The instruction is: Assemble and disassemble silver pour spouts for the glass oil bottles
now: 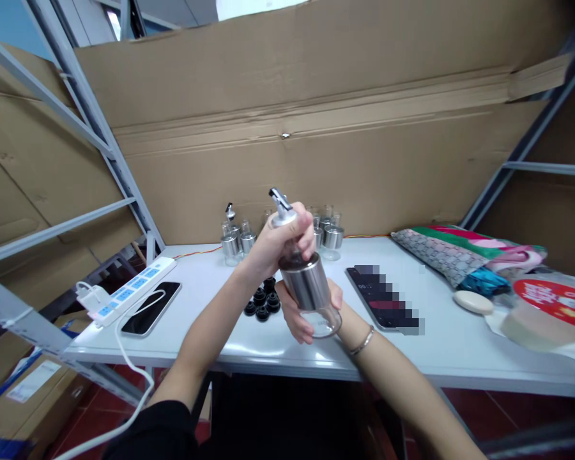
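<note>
A glass oil bottle (pixel 306 284) with a brushed metal band is held tilted above the front of the table, its top leaning left. My left hand (pixel 287 233) is closed around the neck and the pour spout (pixel 282 206), which has a black and silver tip. Lower down, my right hand (pixel 294 313) wraps the bottle's body from behind, with fingertips showing near the clear glass base. Several black round stopper-like parts (pixel 262 300) lie in a cluster just left of the bottle. How firmly the spout sits in the neck is hidden by my fingers.
Behind my hands stand several similar bottles (pixel 333 236), one with a spout (pixel 230 214). A power strip (pixel 131 291) and phone (pixel 152 310) lie left. On the right are another phone (pixel 381 297), a patterned bag (pixel 445 255), a white oval object (pixel 473 302) and a plastic package (pixel 551 313).
</note>
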Action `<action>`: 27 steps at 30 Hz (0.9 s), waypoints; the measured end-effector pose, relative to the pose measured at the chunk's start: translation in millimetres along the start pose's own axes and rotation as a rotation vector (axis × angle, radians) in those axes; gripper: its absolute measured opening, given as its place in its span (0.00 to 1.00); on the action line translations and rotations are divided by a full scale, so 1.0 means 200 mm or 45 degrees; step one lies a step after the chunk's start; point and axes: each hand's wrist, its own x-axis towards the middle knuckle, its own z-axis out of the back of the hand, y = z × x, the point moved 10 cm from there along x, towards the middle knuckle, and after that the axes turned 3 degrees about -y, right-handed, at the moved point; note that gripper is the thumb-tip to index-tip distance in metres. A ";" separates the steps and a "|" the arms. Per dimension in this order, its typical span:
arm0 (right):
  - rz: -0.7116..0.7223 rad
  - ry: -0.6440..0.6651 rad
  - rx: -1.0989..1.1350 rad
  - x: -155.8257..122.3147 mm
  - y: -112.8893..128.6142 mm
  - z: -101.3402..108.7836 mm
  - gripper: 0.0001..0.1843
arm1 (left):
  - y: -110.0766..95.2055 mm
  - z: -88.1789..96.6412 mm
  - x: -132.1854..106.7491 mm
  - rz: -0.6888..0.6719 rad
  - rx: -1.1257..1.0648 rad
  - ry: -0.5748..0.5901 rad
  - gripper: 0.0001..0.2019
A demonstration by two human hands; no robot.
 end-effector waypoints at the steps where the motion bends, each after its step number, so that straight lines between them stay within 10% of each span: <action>1: 0.011 -0.033 0.013 0.00 0.00 0.02 0.30 | -0.01 0.05 0.02 -0.051 0.047 -0.080 0.25; 10: 0.193 -0.747 -0.146 -0.09 0.11 0.25 0.28 | -0.31 0.38 -0.07 -0.618 0.816 -0.733 0.22; 16: 0.136 -1.051 -0.161 -0.22 0.20 0.31 0.25 | -0.18 0.45 -0.04 -0.052 0.853 -0.406 0.24; 23: 0.135 -1.399 -0.343 -0.27 0.22 0.37 0.26 | -0.16 0.51 -0.04 0.028 0.969 -0.572 0.20; 27: 0.159 -1.424 -0.386 -0.25 0.21 0.38 0.29 | -0.08 0.43 0.00 0.281 1.211 -0.215 0.21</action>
